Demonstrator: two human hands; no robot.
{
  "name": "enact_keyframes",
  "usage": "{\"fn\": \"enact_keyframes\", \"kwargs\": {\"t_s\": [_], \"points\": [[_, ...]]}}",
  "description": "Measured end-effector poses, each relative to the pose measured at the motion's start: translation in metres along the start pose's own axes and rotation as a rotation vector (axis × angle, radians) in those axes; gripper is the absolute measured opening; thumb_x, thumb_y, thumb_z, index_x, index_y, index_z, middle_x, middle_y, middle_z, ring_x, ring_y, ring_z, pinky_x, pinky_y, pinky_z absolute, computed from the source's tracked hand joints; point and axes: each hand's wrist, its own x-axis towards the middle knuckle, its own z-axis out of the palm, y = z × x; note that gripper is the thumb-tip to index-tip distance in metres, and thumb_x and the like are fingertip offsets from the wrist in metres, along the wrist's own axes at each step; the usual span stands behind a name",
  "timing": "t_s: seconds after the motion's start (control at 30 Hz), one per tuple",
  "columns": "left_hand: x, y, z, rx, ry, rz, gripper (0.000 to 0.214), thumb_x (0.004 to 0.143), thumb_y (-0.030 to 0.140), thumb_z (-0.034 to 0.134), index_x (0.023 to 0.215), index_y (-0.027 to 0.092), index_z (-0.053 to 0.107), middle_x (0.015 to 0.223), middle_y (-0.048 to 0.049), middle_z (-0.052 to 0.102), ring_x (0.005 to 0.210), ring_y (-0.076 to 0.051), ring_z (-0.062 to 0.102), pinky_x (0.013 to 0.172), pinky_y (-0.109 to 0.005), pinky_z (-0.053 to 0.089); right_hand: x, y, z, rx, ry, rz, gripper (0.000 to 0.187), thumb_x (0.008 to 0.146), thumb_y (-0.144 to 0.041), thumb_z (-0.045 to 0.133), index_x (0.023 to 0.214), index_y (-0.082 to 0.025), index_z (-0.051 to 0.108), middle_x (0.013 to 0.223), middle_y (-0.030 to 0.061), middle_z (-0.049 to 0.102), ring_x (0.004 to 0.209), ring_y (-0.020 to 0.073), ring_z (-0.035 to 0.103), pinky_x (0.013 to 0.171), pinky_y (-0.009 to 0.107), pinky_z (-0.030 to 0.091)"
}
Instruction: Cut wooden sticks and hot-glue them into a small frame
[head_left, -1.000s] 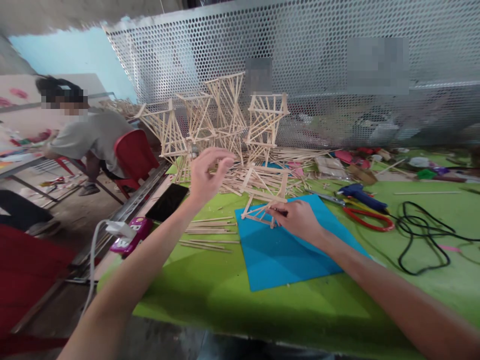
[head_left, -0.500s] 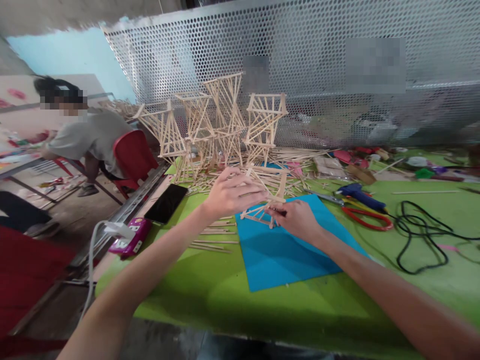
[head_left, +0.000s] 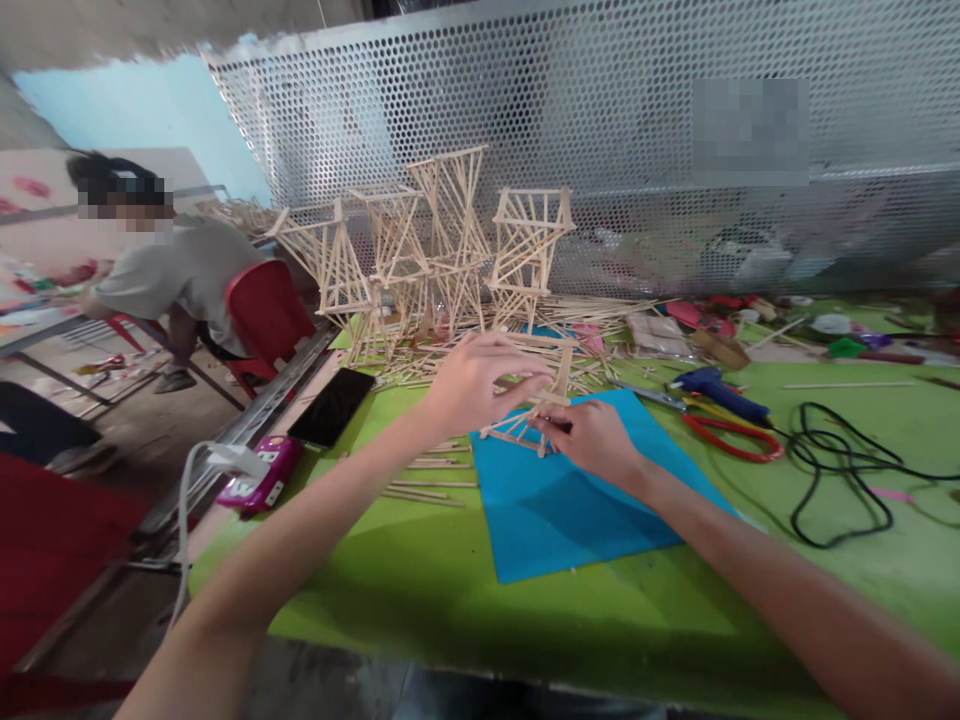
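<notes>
A small frame of thin wooden sticks (head_left: pixel 556 388) stands on a blue sheet (head_left: pixel 592 510). My right hand (head_left: pixel 600 440) is closed, with thumb and fingertips pinched on the frame's near right side. Over the frame's left side arches my left hand (head_left: pixel 480 380), fingers curved and apart from the thumb, with nothing visible between them. It hides part of the frame, so whether it touches the sticks I cannot tell. Several loose sticks (head_left: pixel 427 490) lie left of the blue sheet.
Taller stick structures (head_left: pixel 450 220) stand behind, before a perforated metal panel (head_left: pixel 622 120). To the right are orange-handled scissors (head_left: pixel 731 437), a blue glue gun (head_left: pixel 724 393) and a black cord (head_left: pixel 814 500). A phone (head_left: pixel 332 407) and purple power strip (head_left: pixel 259 475) lie left. A person (head_left: pixel 187 270) sits beyond.
My left hand has shifted slightly right, and its fingers have curled, opening a gap from the thumb. My right hand keeps its pinch on the frame, nearly unmoved.
</notes>
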Motion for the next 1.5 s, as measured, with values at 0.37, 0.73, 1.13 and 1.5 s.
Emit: {"fn": "enact_keyframes", "kwargs": {"t_s": [0.37, 0.73, 1.13, 1.5], "points": [[0.016, 0.013, 0.001, -0.118, -0.162, -0.132, 0.013, 0.093, 0.028, 0.069, 0.086, 0.022, 0.078, 0.106, -0.0023, 0.08, 0.108, -0.022, 0.071, 0.095, -0.042, 0.054, 0.0, 0.001, 0.0, -0.017, 0.004, 0.0, 0.039, 0.101, -0.046, 0.055, 0.08, -0.024, 0.081, 0.071, 0.0032, 0.078, 0.066, 0.0179, 0.068, 0.062, 0.029, 0.038], [-0.035, -0.038, -0.008, 0.12, 0.097, 0.132, 0.025, 0.094, 0.029, 0.072, 0.119, 0.025, 0.071, 0.121, -0.0026, 0.076, 0.116, -0.02, 0.068, 0.101, -0.04, 0.052, -0.001, 0.002, 0.001, -0.005, 0.03, -0.05, 0.041, 0.102, -0.049, 0.052, 0.089, -0.025, 0.084, 0.075, 0.0043, 0.079, 0.068, 0.0183, 0.069, 0.061, 0.027, 0.039], [-0.073, -0.068, 0.005, 0.219, 0.113, 0.151, 0.042, 0.099, 0.024, 0.064, 0.14, 0.033, 0.062, 0.133, -0.0007, 0.073, 0.126, -0.019, 0.066, 0.103, -0.04, 0.054, 0.0, 0.008, 0.007, -0.036, 0.043, -0.023, 0.034, 0.101, -0.049, 0.057, 0.099, -0.03, 0.085, 0.078, 0.0007, 0.081, 0.07, 0.0188, 0.072, 0.063, 0.028, 0.04], [-0.075, -0.064, 0.005, 0.198, 0.112, 0.126, 0.043, 0.098, 0.028, 0.065, 0.141, 0.031, 0.061, 0.133, -0.0046, 0.073, 0.117, -0.022, 0.069, 0.097, -0.041, 0.054, -0.001, 0.004, 0.004, -0.031, 0.03, -0.004, 0.034, 0.101, -0.047, 0.056, 0.096, -0.029, 0.085, 0.078, 0.0006, 0.081, 0.071, 0.0185, 0.074, 0.062, 0.028, 0.041]]}}
